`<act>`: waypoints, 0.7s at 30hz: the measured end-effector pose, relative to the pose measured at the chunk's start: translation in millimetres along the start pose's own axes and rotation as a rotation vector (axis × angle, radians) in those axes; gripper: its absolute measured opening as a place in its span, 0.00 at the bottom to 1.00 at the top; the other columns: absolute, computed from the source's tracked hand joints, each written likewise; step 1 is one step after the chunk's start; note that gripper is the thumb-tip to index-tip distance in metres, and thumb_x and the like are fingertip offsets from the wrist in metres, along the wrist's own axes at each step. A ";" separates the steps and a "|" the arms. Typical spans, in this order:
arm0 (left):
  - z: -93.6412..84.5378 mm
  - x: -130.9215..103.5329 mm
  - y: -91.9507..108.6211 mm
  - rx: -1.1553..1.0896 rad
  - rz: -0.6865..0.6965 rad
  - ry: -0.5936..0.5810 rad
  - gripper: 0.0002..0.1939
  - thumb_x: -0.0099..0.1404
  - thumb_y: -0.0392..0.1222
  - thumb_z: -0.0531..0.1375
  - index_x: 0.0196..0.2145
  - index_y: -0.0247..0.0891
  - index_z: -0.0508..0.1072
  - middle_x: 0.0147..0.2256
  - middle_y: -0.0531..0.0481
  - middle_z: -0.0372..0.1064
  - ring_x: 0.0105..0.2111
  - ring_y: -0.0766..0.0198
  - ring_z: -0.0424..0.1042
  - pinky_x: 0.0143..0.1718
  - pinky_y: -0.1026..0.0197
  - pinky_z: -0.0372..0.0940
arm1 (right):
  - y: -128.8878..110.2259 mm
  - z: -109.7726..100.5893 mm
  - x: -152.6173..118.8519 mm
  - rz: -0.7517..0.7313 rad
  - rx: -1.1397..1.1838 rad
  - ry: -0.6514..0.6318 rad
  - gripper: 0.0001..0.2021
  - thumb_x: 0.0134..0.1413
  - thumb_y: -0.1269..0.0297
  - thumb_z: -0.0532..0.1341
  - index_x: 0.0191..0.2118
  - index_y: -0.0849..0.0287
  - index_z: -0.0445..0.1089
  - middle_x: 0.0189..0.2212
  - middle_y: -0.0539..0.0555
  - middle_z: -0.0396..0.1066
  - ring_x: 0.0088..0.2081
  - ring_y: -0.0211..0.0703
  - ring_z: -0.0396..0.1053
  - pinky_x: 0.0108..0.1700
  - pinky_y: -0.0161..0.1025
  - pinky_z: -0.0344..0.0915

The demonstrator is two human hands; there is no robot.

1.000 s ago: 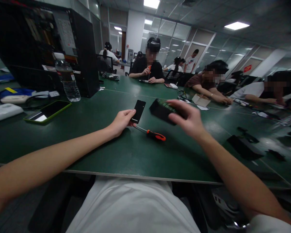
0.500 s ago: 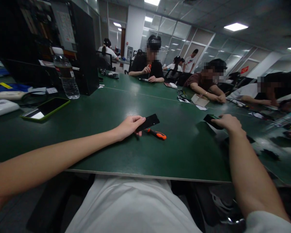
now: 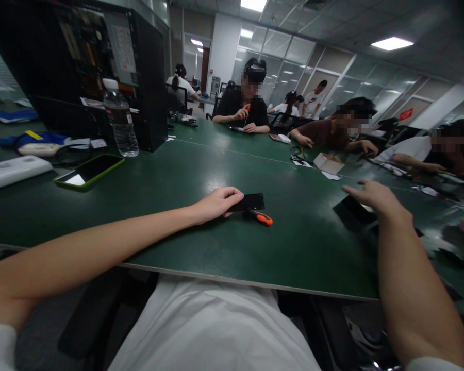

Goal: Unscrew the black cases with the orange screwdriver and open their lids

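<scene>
Pinched between thumb and fingers of my left hand (image 3: 218, 203) is a flat black plate (image 3: 249, 202), held just above the green table (image 3: 201, 247). An orange and black screwdriver (image 3: 263, 218) lies under the plate, its shaft hidden. On the right, my right hand (image 3: 377, 198) is over a dark flat piece (image 3: 355, 208) on the table. Its thumb and fingers are apart, with nothing seen between them. Other dark parts, blurred, lie beside and behind my right wrist.
At the left stand an open black computer case (image 3: 150, 87) and a water bottle (image 3: 124, 123). A green-edged phone (image 3: 90, 171) and a white box (image 3: 15, 172) lie nearer. Across the table are a small carton (image 3: 328, 163), cables (image 3: 298, 154) and several people.
My right hand has opened and let go of the dark piece, which now lies on the table. The plate in my left hand has turned more level. The view has shifted slightly.
</scene>
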State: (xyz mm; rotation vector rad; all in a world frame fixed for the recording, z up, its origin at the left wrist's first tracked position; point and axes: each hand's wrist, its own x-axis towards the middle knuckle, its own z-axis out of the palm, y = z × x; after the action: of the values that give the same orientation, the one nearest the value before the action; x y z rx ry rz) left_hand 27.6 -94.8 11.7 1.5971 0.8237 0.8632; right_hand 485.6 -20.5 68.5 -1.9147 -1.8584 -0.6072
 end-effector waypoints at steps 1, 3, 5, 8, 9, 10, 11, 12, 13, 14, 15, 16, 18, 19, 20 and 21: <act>0.5 -0.4 0.6 -0.001 -0.006 -0.023 0.10 0.72 0.44 0.57 0.39 0.34 0.72 0.22 0.57 0.64 0.19 0.73 0.60 0.20 0.70 0.53 | -17.3 1.2 2.3 -0.002 0.083 -0.026 0.14 0.54 0.57 0.67 0.29 0.66 0.78 0.25 0.73 0.73 0.29 0.55 0.72 0.31 0.49 0.63; 1.5 -0.8 1.2 -0.026 -0.019 -0.068 0.06 0.70 0.37 0.58 0.43 0.33 0.71 0.21 0.59 0.64 0.20 0.73 0.63 0.23 0.71 0.57 | -61.2 4.5 0.8 -0.045 0.275 -0.094 0.20 0.66 0.53 0.55 0.49 0.64 0.75 0.41 0.69 0.77 0.38 0.51 0.75 0.40 0.46 0.69; 2.2 -0.3 0.6 -0.080 -0.031 -0.091 0.08 0.67 0.33 0.60 0.44 0.33 0.70 0.23 0.57 0.68 0.23 0.72 0.69 0.27 0.71 0.62 | -112.3 5.8 -11.1 -0.144 0.449 -0.185 0.24 0.70 0.47 0.47 0.55 0.56 0.71 0.48 0.60 0.76 0.43 0.44 0.75 0.44 0.41 0.71; 2.0 1.6 -2.9 -0.155 -0.045 -0.078 0.07 0.66 0.33 0.63 0.42 0.31 0.71 0.28 0.52 0.74 0.27 0.68 0.76 0.33 0.66 0.69 | -182.6 -0.5 -42.2 -0.288 0.982 -0.567 0.26 0.66 0.40 0.49 0.49 0.56 0.72 0.49 0.58 0.75 0.44 0.45 0.74 0.46 0.42 0.71; 1.7 2.2 -4.2 -0.170 -0.040 -0.061 0.07 0.66 0.34 0.64 0.41 0.31 0.71 0.28 0.51 0.75 0.29 0.67 0.77 0.34 0.65 0.70 | -200.0 -4.5 -52.8 -0.305 1.075 -0.671 0.26 0.64 0.37 0.51 0.44 0.57 0.72 0.47 0.57 0.75 0.42 0.45 0.74 0.45 0.41 0.71; 1.2 2.6 -5.5 -0.179 -0.024 -0.042 0.07 0.65 0.34 0.65 0.40 0.31 0.72 0.29 0.50 0.75 0.30 0.67 0.78 0.35 0.64 0.71 | -213.4 -8.8 -62.3 -0.308 1.131 -0.738 0.26 0.63 0.36 0.53 0.40 0.57 0.71 0.43 0.56 0.76 0.41 0.44 0.73 0.43 0.40 0.70; 0.7 2.8 -6.5 -0.178 -0.001 -0.026 0.07 0.64 0.35 0.66 0.39 0.31 0.72 0.30 0.49 0.76 0.31 0.66 0.78 0.37 0.64 0.71 | -222.8 -13.0 -70.1 -0.311 1.146 -0.793 0.26 0.62 0.36 0.54 0.37 0.57 0.69 0.39 0.55 0.76 0.39 0.44 0.73 0.41 0.40 0.70; 0.2 2.6 -7.1 -0.169 0.029 -0.013 0.08 0.64 0.35 0.67 0.38 0.31 0.73 0.30 0.49 0.76 0.31 0.66 0.78 0.37 0.63 0.71 | -228.4 -16.9 -75.9 -0.303 1.161 -0.847 0.25 0.62 0.36 0.55 0.37 0.56 0.68 0.37 0.54 0.76 0.37 0.44 0.73 0.39 0.40 0.70; -0.1 2.2 -7.4 -0.151 0.060 -0.003 0.08 0.63 0.36 0.67 0.38 0.31 0.73 0.30 0.49 0.76 0.31 0.66 0.78 0.38 0.63 0.72 | -231.0 -20.2 -79.8 -0.291 1.181 -0.899 0.24 0.62 0.37 0.55 0.37 0.56 0.66 0.35 0.53 0.76 0.36 0.44 0.73 0.37 0.40 0.69; -0.2 1.5 -7.3 -0.129 0.091 0.003 0.08 0.63 0.36 0.67 0.38 0.31 0.74 0.30 0.49 0.77 0.31 0.65 0.78 0.38 0.63 0.72 | -231.3 -22.7 -82.0 -0.280 1.206 -0.947 0.22 0.63 0.38 0.55 0.38 0.56 0.65 0.34 0.52 0.76 0.36 0.44 0.74 0.37 0.40 0.69; -0.1 0.7 -7.0 -0.101 0.122 0.007 0.07 0.63 0.37 0.67 0.37 0.31 0.74 0.30 0.49 0.77 0.31 0.65 0.78 0.38 0.62 0.71 | -230.2 -24.5 -82.8 -0.269 1.238 -0.984 0.21 0.64 0.40 0.55 0.39 0.55 0.65 0.34 0.52 0.76 0.36 0.44 0.74 0.37 0.39 0.69; 0.3 -0.2 -6.4 -0.074 0.153 0.014 0.07 0.63 0.37 0.66 0.37 0.31 0.74 0.31 0.49 0.77 0.32 0.64 0.78 0.38 0.62 0.71 | -228.4 -25.7 -82.6 -0.261 1.266 -1.006 0.20 0.64 0.42 0.56 0.40 0.55 0.64 0.34 0.51 0.76 0.36 0.43 0.74 0.38 0.39 0.69; 1.4 -1.6 -5.4 -0.018 0.208 0.018 0.07 0.64 0.39 0.66 0.37 0.31 0.75 0.33 0.48 0.77 0.34 0.62 0.78 0.38 0.61 0.71 | -225.1 -27.1 -80.5 -0.274 1.283 -0.999 0.18 0.64 0.44 0.57 0.39 0.56 0.65 0.33 0.50 0.75 0.36 0.40 0.73 0.39 0.37 0.68; 2.1 -2.1 -5.1 0.017 0.229 0.017 0.08 0.64 0.39 0.65 0.38 0.32 0.75 0.33 0.48 0.77 0.35 0.62 0.78 0.39 0.61 0.71 | -223.7 -27.7 -79.0 -0.293 1.269 -0.988 0.17 0.64 0.45 0.58 0.39 0.56 0.66 0.33 0.50 0.74 0.35 0.39 0.72 0.38 0.37 0.67; 2.8 -2.3 -5.2 0.060 0.241 0.016 0.09 0.64 0.40 0.65 0.40 0.32 0.76 0.34 0.48 0.77 0.36 0.62 0.78 0.39 0.61 0.70 | -222.2 -28.4 -77.0 -0.321 1.243 -0.980 0.17 0.63 0.45 0.59 0.39 0.56 0.66 0.33 0.50 0.74 0.35 0.39 0.71 0.38 0.37 0.67; 3.3 -2.5 -5.5 0.106 0.242 0.009 0.11 0.64 0.40 0.65 0.42 0.32 0.75 0.35 0.47 0.77 0.35 0.62 0.77 0.38 0.61 0.70 | -220.1 -29.5 -74.4 -0.357 1.201 -0.973 0.18 0.61 0.45 0.60 0.39 0.56 0.66 0.34 0.50 0.74 0.35 0.39 0.71 0.38 0.37 0.68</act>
State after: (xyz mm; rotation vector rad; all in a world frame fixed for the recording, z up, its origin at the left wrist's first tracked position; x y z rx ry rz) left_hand 28.8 -97.5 5.5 1.8134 0.7011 1.0117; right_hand 263.3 -91.0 47.8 -1.0156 -2.2031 1.3343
